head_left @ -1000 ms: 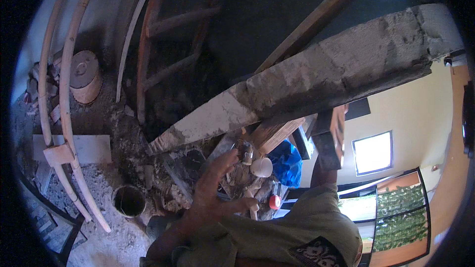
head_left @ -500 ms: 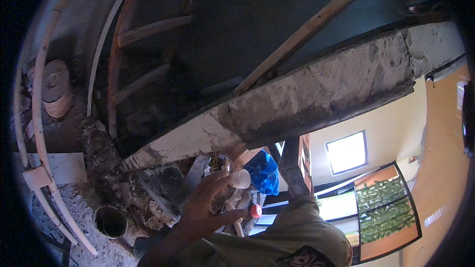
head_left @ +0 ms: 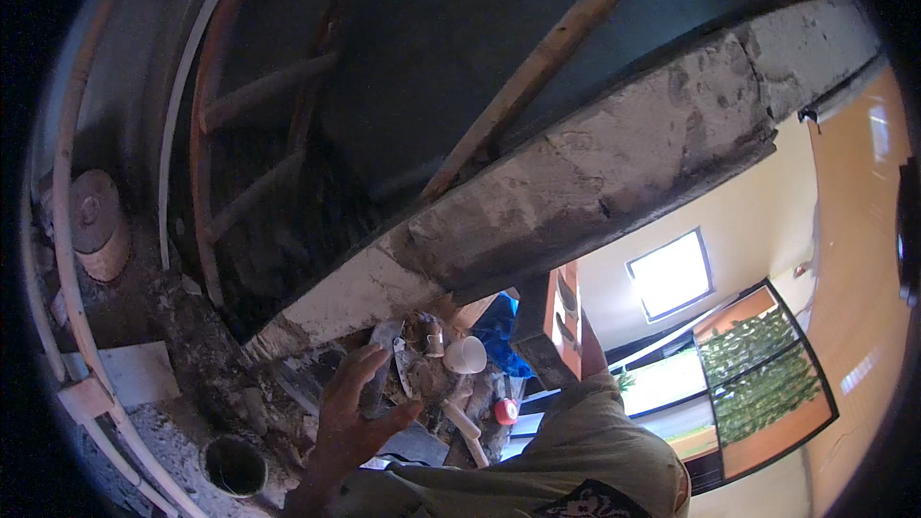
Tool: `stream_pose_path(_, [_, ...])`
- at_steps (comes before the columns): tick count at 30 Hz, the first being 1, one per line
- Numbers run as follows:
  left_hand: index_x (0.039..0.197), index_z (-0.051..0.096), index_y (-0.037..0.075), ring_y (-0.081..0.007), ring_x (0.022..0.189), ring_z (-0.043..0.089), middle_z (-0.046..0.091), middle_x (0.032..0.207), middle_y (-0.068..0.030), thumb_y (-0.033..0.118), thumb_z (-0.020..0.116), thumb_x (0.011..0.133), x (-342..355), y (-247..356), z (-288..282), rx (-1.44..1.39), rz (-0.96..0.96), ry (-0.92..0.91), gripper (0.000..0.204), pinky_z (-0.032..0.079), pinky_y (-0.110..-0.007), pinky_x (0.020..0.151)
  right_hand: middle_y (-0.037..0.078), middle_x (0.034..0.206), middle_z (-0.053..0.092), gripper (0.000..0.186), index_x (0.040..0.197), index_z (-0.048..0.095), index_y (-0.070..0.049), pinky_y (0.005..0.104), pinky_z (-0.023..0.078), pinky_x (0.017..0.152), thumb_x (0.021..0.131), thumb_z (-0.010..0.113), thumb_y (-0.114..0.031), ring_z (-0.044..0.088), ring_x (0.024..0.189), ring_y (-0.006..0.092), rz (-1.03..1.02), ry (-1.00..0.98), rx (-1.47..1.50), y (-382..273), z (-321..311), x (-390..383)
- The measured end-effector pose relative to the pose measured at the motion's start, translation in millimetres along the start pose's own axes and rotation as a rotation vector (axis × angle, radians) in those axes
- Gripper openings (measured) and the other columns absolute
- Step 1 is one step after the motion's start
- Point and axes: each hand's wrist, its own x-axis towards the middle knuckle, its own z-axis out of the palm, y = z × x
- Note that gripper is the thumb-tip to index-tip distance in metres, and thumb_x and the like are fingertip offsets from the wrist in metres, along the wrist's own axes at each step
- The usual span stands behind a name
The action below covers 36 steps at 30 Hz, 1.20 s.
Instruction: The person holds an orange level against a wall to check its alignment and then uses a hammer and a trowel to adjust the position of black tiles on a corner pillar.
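Observation:
My left hand (head_left: pixel 360 412) is open, thumb and fingers apart, with nothing between them. Right of its fingertips a white cup (head_left: pixel 465 355) stands among clutter, beside a small brownish can-like container (head_left: pixel 425 335). A short pale wooden handle (head_left: pixel 462 420) and a small red round object (head_left: pixel 506 411) lie near my thumb. On the right, my khaki sleeve (head_left: pixel 600 417) leads to a dark, flat tool (head_left: pixel 547 357) with an orange side (head_left: pixel 565 312) that has openings. My right hand (head_left: pixel 594 350) appears to grip it; its fingers are mostly hidden.
A long plaster-covered ledge (head_left: pixel 576 177) crosses diagonally, with a wooden pole (head_left: pixel 547 67) leaning by it. At left stand bamboo poles (head_left: pixel 65 201), a wooden ladder (head_left: pixel 203 125), a round block (head_left: pixel 99 225) and a bucket (head_left: pixel 234 466). A blue plastic bag (head_left: pixel 499 334) lies behind the cup.
My left hand has drawn back left from the white cup, which now stands apart from the fingers. At right, the dark tool has turned, showing more of its orange side. The view has shifted slightly.

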Motion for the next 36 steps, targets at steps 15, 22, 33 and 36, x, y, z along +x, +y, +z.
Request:
stream_pose_path(15, [0.131, 0.052, 0.004, -0.0298, 0.122, 0.054, 0.053, 0.135, -0.0187, 0.022, 0.088, 0.072, -1.1, 1.0, 16.6, -0.106, -0.199, -0.069, 0.071, 0.048, -0.044, 0.097, 0.017, 0.12, 0.058, 0.039, 0.117, 0.06, -0.001, 0.0442, 0.046, 0.092, 0.081, 0.067, -0.016, 0.056, 0.107, 0.0361, 0.243, 0.078, 0.218, -39.5, -10.2, 16.6])
stream_pose_path(22, [0.136, 0.051, 0.006, -0.029, 0.124, 0.054, 0.054, 0.136, -0.0174, 0.02, 0.086, 0.073, 10.0, 42.0, 16.6, -0.017, -0.09, -0.028, 0.074, 0.047, -0.044, 0.099, 0.014, 0.121, 0.059, 0.047, 0.118, 0.061, -0.005, 0.0427, 0.046, 0.093, 0.074, 0.074, -0.014, 0.056, 0.109, 0.0348, 0.091, 0.113, 0.027, -52.3, -13.7, 24.9])
stream_pose_path(33, [0.14, 0.047, 0.005, -0.0297, 0.125, 0.053, 0.053, 0.137, -0.017, 0.038, 0.081, 0.08, 11.5, 63.9, 3.3, 0.038, -0.187, 0.037, 0.077, 0.045, -0.044, 0.102, 0.011, 0.118, 0.06, 0.038, 0.116, 0.062, -0.008, 0.0438, 0.046, 0.091, 0.079, 0.068, -0.015, 0.055, 0.107, 0.0344, 0.116, 0.151, 0.001, -56.4, -22.0, 30.6])
stream_pose_path(36, [0.146, 0.035, -0.002, -0.0306, 0.127, 0.05, 0.046, 0.142, -0.0197, 0.043, 0.084, 0.074, 33.1, 77.5, 2.1, 0.072, -0.134, 0.186, 0.098, 0.041, -0.045, 0.106, 0.013, 0.122, 0.059, 0.048, 0.12, 0.061, -0.006, 0.0452, 0.046, 0.096, 0.076, 0.072, -0.023, 0.055, 0.114, 0.037, 0.145, 0.132, 0.009, -57.5, -33.4, 12.7])
